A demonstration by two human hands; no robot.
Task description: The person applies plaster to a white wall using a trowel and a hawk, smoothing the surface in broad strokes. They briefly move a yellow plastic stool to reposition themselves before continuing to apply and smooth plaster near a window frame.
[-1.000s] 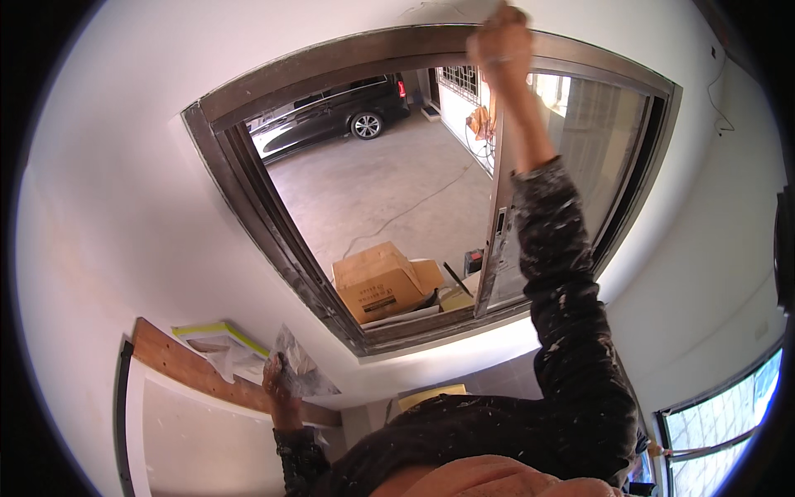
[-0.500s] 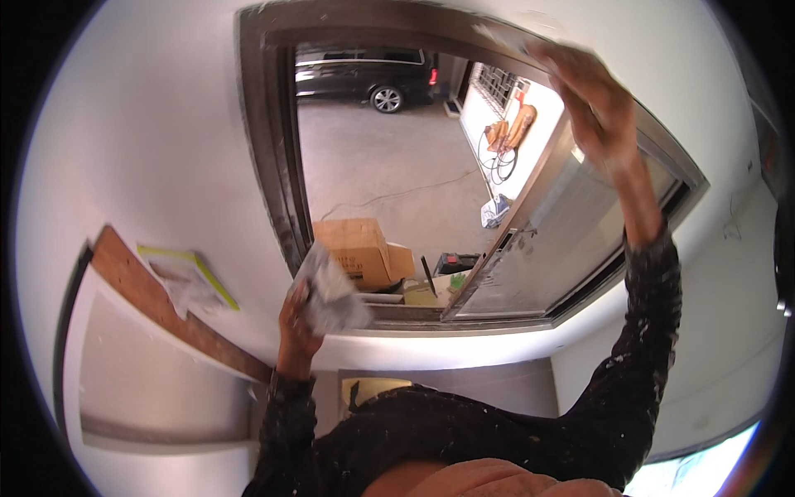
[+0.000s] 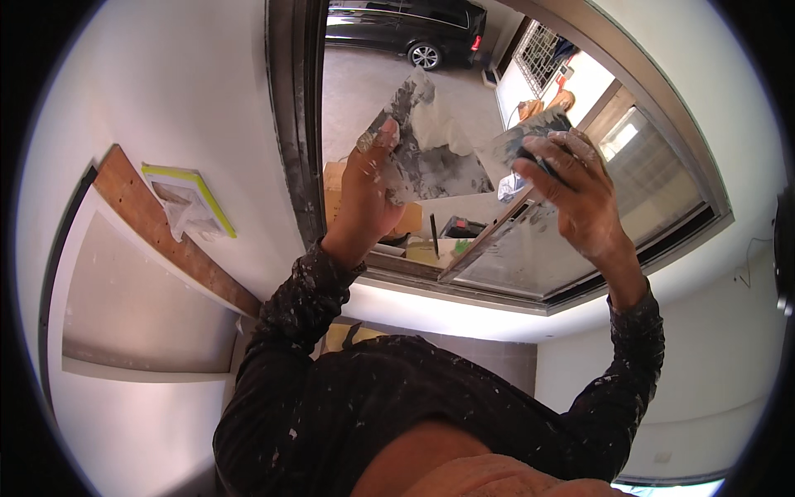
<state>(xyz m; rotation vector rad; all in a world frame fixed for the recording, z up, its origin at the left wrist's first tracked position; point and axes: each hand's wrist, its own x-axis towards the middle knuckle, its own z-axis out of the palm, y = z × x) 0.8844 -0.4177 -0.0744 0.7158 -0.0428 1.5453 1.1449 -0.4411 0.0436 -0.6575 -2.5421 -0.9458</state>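
Raised in front of the window, my left hand (image 3: 364,199) grips a flat grey metal putty plate (image 3: 451,180) by its near left edge, thumb on top. A pale lump of putty (image 3: 437,126) lies on the plate, with smears around it. To its right, my right hand (image 3: 584,195) is closed round a wide putty knife (image 3: 517,132), its blade pointing left toward the plate's right corner. Whether blade and plate touch, I cannot tell. Both hands are marked with white putty, and pale specks dot my dark sleeves.
A brown window frame (image 3: 291,124) surrounds the opening, with a sliding pane (image 3: 530,248) at right. White wall (image 3: 190,83) lies to the left, near a wooden board (image 3: 120,170) and a green-edged panel (image 3: 217,203). Outside are a black car (image 3: 397,25) and a cardboard box (image 3: 334,186).
My right hand has come down from the top of the window frame toward the plate. My left hand has risen with the plate, and the view has shifted.
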